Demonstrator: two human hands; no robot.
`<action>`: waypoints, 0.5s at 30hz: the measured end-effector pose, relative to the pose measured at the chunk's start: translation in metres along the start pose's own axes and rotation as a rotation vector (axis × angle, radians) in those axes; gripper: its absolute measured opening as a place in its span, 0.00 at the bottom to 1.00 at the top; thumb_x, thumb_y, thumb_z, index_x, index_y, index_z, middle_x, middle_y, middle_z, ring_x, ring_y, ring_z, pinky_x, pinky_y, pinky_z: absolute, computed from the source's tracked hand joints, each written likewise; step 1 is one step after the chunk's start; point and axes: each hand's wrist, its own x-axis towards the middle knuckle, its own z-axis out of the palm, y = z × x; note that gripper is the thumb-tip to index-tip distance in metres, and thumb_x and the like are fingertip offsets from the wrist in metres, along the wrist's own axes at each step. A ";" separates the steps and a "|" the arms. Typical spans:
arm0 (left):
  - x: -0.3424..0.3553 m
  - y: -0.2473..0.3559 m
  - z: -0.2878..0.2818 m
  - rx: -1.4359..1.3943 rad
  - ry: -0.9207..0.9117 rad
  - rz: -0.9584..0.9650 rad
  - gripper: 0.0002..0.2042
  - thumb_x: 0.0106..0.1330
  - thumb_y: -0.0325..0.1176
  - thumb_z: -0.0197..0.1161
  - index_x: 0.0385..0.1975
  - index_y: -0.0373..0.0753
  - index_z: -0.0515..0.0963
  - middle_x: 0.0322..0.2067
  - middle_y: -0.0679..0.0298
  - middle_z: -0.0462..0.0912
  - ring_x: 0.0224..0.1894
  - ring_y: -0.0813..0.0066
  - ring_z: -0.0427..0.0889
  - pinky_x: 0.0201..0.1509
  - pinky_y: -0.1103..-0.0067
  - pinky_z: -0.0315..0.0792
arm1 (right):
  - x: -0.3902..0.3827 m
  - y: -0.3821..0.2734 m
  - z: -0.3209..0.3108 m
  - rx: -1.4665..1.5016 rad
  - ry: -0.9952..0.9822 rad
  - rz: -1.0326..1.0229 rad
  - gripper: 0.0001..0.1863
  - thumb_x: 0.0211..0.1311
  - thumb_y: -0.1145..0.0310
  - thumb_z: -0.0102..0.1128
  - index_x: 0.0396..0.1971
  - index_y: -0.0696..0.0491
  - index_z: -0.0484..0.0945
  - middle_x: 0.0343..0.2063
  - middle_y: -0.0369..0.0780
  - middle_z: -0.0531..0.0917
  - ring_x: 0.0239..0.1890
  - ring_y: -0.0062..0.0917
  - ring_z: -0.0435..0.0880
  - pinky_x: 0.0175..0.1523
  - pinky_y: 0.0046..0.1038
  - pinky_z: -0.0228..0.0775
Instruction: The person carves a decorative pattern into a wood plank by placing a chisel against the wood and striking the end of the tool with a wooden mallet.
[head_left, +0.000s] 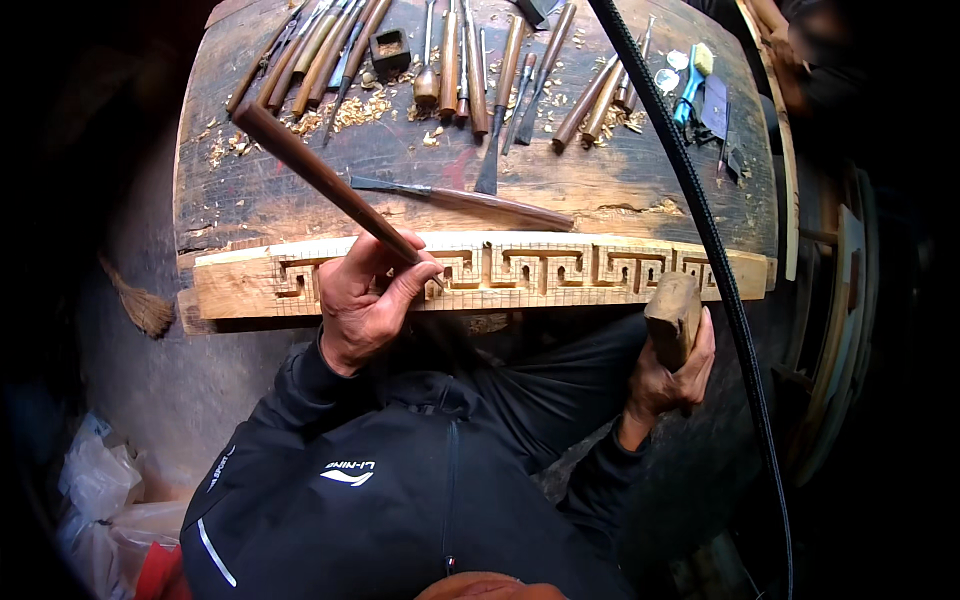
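White lettering (350, 465) stands above a curved white emblem (346, 479) on the chest of the black jacket (390, 530). Smaller white lettering runs along its left sleeve (235, 490).

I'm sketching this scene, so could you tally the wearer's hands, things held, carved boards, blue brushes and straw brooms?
Left hand and right hand: 2
Wood-handled tool and wooden block, held: 2
Carved board: 1
Blue brush: 1
Straw broom: 1
Total: 7

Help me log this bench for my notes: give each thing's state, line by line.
Left hand: gripping wooden-handled tool
Wooden-handled tool: tilted over carved board
Right hand: gripping wooden block
Wooden block: held
Carved board: grooved, grid-lined
Loose chisel: lying on workbench
Wood shavings: scattered
Blue brush: lying
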 end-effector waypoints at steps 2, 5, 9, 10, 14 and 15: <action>-0.002 -0.001 -0.002 0.064 -0.005 0.050 0.13 0.76 0.16 0.71 0.57 0.30 0.81 0.41 0.56 0.94 0.46 0.70 0.94 0.51 0.76 0.86 | 0.000 0.001 -0.001 0.008 0.014 -0.002 0.32 0.65 0.64 0.82 0.65 0.59 0.82 0.54 0.50 0.92 0.52 0.51 0.94 0.59 0.47 0.87; -0.002 0.006 -0.001 0.098 -0.002 0.090 0.13 0.74 0.15 0.73 0.54 0.30 0.83 0.41 0.56 0.94 0.45 0.71 0.94 0.52 0.74 0.86 | -0.001 0.002 0.001 0.036 0.047 0.011 0.30 0.64 0.67 0.85 0.64 0.57 0.84 0.55 0.46 0.93 0.53 0.49 0.94 0.58 0.44 0.86; -0.002 0.003 0.005 0.070 0.001 0.147 0.13 0.72 0.14 0.73 0.53 0.30 0.84 0.40 0.57 0.95 0.43 0.72 0.94 0.50 0.74 0.87 | -0.002 0.002 0.001 0.043 0.047 0.010 0.30 0.64 0.67 0.85 0.64 0.57 0.84 0.55 0.46 0.93 0.53 0.49 0.94 0.58 0.44 0.86; -0.002 0.002 0.005 0.085 -0.005 0.178 0.12 0.72 0.14 0.73 0.53 0.30 0.85 0.40 0.58 0.95 0.43 0.73 0.93 0.49 0.73 0.86 | -0.001 0.001 0.000 0.045 0.046 0.007 0.30 0.63 0.67 0.85 0.64 0.57 0.84 0.55 0.46 0.93 0.53 0.49 0.94 0.58 0.45 0.86; 0.000 0.003 0.001 0.347 -0.084 0.335 0.08 0.73 0.17 0.74 0.48 0.31 0.86 0.39 0.57 0.94 0.41 0.68 0.94 0.47 0.73 0.88 | 0.001 0.000 -0.002 0.042 0.034 -0.002 0.29 0.64 0.69 0.83 0.64 0.57 0.84 0.56 0.46 0.92 0.54 0.50 0.93 0.59 0.45 0.86; -0.002 0.003 0.003 0.141 -0.021 0.196 0.08 0.74 0.18 0.74 0.49 0.31 0.85 0.39 0.57 0.94 0.40 0.69 0.94 0.48 0.73 0.88 | 0.001 -0.001 -0.002 0.039 0.037 -0.005 0.29 0.64 0.69 0.83 0.64 0.57 0.84 0.56 0.46 0.92 0.54 0.50 0.93 0.59 0.45 0.86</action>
